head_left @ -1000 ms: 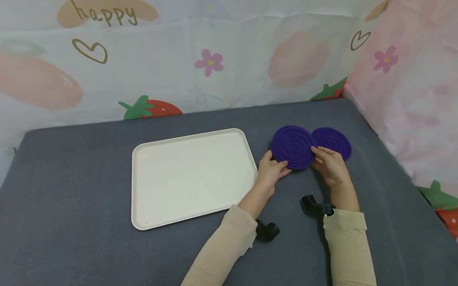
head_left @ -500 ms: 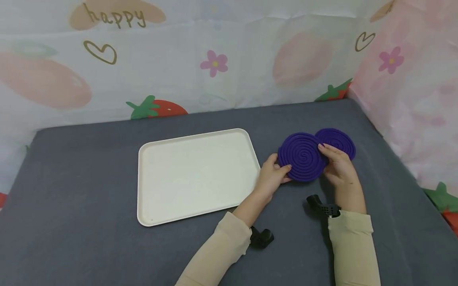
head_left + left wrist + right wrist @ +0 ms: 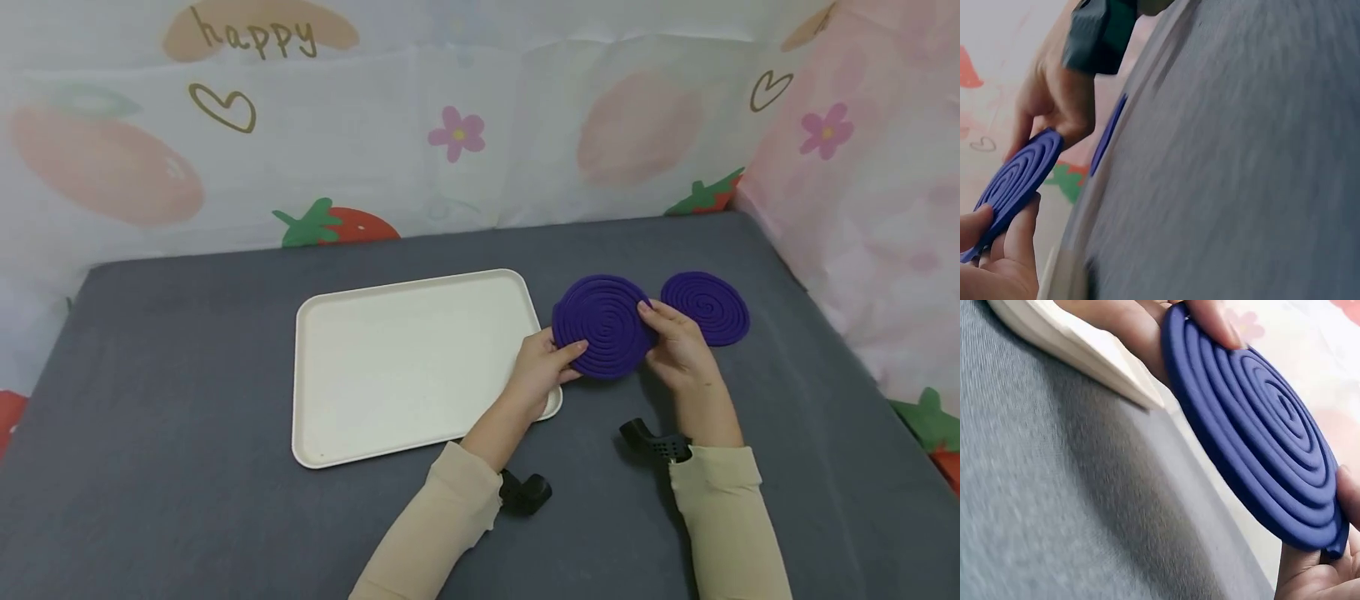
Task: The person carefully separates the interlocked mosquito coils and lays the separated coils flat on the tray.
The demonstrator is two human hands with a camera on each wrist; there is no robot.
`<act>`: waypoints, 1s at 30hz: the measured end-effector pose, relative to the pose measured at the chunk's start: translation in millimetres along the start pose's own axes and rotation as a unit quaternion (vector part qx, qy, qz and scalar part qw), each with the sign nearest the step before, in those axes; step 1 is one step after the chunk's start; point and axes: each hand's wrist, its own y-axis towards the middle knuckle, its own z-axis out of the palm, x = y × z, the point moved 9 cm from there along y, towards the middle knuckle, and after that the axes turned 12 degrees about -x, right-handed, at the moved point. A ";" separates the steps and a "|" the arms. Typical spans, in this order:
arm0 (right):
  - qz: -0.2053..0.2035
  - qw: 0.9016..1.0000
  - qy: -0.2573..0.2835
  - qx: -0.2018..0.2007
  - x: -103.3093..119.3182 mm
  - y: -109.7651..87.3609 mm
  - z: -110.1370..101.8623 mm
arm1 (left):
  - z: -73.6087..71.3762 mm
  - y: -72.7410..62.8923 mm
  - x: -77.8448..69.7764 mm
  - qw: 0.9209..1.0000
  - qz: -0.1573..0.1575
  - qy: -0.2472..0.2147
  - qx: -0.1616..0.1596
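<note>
In the head view a purple spiral coaster (image 3: 600, 312), wound from round cord, is held off the table between both hands. My left hand (image 3: 536, 367) pinches its left lower edge, thumb on top and fingers beneath. On the opposite edge my right hand (image 3: 681, 350) grips it between thumb and fingers. The right wrist view shows the coaster (image 3: 1254, 437) tilted, with a short cord end poking out by the right hand. A second purple spiral coaster (image 3: 708, 308) lies flat on the table, just beyond the right hand.
A cream rectangular tray (image 3: 405, 375) lies left of the hands, the left hand partly over its right edge. Dark grey cloth (image 3: 187, 500) covers the table. Printed fabric (image 3: 525, 125) hangs behind and to the right. Each wrist wears a black camera (image 3: 528, 493).
Both hands have raised the coaster from the table and brought it nearer, then leftward toward the tray, apart from the second coaster, which stays in place. The head view has shifted slightly.
</note>
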 end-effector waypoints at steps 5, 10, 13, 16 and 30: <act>-0.015 0.999 -0.025 0.012 -6.8 -4.6 15.6 | -21.8 -0.6 -13.1 1.000 0.009 0.021 0.008; -0.014 1.000 -0.021 0.010 -14.2 -6.9 28.6 | -36.8 -2.9 -22.2 1.000 0.002 0.021 0.017; -0.010 1.000 -0.012 0.001 -18.1 -7.7 32.7 | -41.9 -4.5 -27.1 0.999 0.006 0.024 0.027; -0.011 1.000 -0.010 -0.009 -23.3 -8.6 38.0 | -48.8 -5.8 -31.9 0.999 0.013 0.029 0.027; -0.018 1.000 -0.016 -0.014 -55.5 -16.0 71.4 | -92.9 -15.1 -49.9 0.998 0.009 0.058 0.007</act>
